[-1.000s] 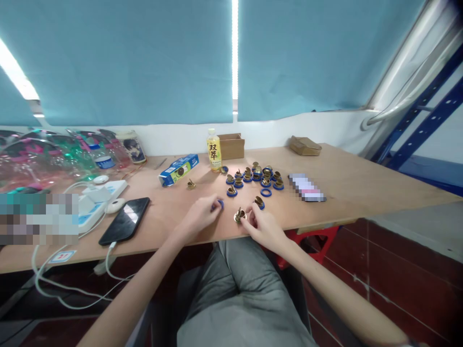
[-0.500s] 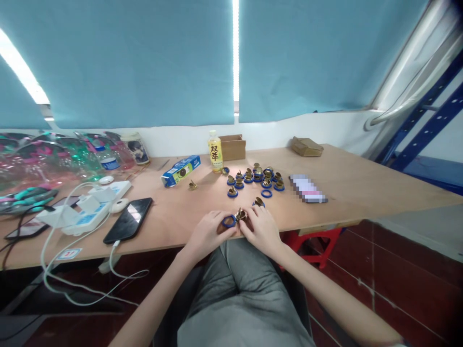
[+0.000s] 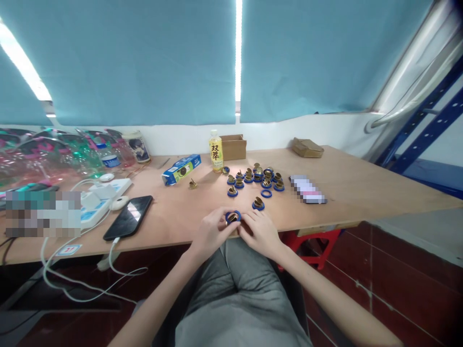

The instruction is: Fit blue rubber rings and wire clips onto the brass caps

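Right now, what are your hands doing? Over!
Left hand and right hand both pinch one blue ring with a brass piece inside. Finished pile sits farther back. Nothing between the hands.

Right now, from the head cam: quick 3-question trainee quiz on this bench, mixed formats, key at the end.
1. True or false: the left hand and the right hand meet at one blue ring with a brass piece near the table's front edge.
2. Which stands closest to the yellow-labelled bottle? A) the dark phone B) the open cardboard box C) the blue carton
3. Fill in: the cluster of brass-and-blue parts lies between the bottle and the ______ patch on the table.

Key: 1 true; 2 B; 3 blurred.
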`<action>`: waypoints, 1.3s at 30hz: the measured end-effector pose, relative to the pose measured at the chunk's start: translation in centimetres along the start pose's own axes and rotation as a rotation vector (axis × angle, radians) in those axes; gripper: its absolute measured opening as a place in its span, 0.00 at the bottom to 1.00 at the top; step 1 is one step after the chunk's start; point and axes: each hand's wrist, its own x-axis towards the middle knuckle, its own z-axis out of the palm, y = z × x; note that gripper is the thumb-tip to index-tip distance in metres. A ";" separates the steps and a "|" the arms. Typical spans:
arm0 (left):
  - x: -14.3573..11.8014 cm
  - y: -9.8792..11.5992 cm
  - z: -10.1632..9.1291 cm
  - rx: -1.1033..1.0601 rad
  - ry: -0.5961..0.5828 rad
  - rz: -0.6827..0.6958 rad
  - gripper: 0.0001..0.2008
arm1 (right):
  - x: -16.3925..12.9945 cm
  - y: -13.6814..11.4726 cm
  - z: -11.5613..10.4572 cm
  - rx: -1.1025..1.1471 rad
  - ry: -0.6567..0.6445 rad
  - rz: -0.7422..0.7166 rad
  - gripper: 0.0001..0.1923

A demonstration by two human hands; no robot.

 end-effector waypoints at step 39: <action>-0.8 0.2 0.2 -0.118 0.155 0.039 0.08 | -0.1 0.1 0.0 -0.017 -0.016 -0.020 0.05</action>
